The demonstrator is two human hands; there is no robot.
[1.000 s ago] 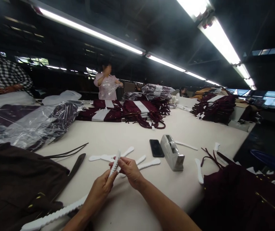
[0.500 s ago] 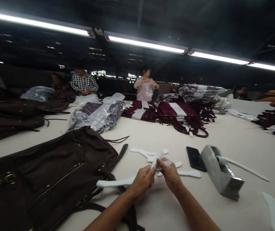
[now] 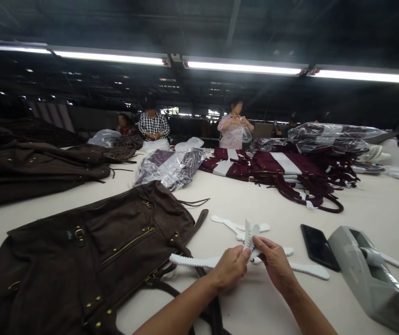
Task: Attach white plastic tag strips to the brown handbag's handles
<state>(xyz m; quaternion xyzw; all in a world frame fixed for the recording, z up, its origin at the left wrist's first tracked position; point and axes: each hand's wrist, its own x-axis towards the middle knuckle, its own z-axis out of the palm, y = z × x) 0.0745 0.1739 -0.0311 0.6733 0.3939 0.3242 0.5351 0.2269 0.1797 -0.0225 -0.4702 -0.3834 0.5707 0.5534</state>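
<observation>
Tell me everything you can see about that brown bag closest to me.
The bag lies flat, slanting across the table, its near end cut off by the picture. It looks like soft, creased leather, with brass-coloured studs, a buckle and a long diagonal zip. A strap end sticks out at the far right corner; dark handles curl toward the person. A white strip seems to cross one handle. The inside is hidden.
</observation>
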